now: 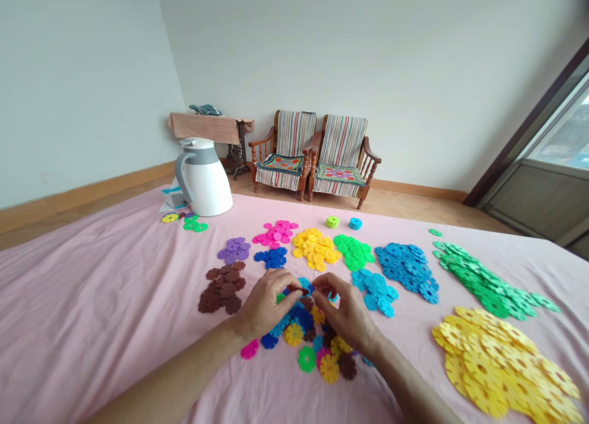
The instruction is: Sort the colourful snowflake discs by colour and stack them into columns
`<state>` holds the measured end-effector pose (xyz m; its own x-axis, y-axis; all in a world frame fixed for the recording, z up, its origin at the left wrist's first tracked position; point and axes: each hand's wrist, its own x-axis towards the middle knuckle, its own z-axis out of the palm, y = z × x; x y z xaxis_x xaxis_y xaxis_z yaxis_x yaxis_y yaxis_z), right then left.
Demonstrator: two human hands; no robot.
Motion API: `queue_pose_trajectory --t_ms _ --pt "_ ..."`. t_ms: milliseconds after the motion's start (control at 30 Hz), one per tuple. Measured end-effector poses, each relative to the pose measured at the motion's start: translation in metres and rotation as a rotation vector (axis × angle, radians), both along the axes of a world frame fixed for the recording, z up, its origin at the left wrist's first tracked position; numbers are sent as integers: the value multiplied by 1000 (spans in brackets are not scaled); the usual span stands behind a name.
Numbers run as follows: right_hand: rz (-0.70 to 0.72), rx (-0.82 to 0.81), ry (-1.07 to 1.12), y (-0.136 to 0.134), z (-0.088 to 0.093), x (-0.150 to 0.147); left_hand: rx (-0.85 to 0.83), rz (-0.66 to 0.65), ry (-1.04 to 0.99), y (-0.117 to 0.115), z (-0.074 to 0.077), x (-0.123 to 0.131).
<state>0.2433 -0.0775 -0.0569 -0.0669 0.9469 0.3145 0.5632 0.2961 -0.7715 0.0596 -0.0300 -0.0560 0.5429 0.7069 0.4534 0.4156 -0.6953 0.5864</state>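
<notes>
Left hand (269,301), lower centre: pinching a brown disc (304,292) above the mixed pile (293,334). Right hand (345,307): hovering just beside, its grip not showing clearly. Light edge-pinching is probably serving best here.

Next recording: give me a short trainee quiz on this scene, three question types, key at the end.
1. True or false: the jug has its handle toward picture left.

2. Choose: the pieces beneath the left hand and right hand are A) all yellow, B) mixed colours, C) all purple.

3. Fill in: the large pile nearest the picture's bottom right corner is ____.

Key: 1. True; 2. B; 3. yellow.
</notes>
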Motion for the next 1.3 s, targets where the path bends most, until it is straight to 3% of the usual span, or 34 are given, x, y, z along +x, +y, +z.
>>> queue_pose_trajectory --t_ms 167,333,567,867,1300 --pt "-169 35 -39 10 -11 14 36 237 -100 22 10 -26" --pt "-248 52 -109 16 -21 25 35 444 -27 44 21 -56" --pt "-273 58 -190 15 -20 25 -143 362 325 58 22 -86" --pt "-264 53 -197 15 -21 26 27 527 344 76 12 -105" --pt "-266 50 -188 14 -20 26 -73 460 468 75 3 -97"
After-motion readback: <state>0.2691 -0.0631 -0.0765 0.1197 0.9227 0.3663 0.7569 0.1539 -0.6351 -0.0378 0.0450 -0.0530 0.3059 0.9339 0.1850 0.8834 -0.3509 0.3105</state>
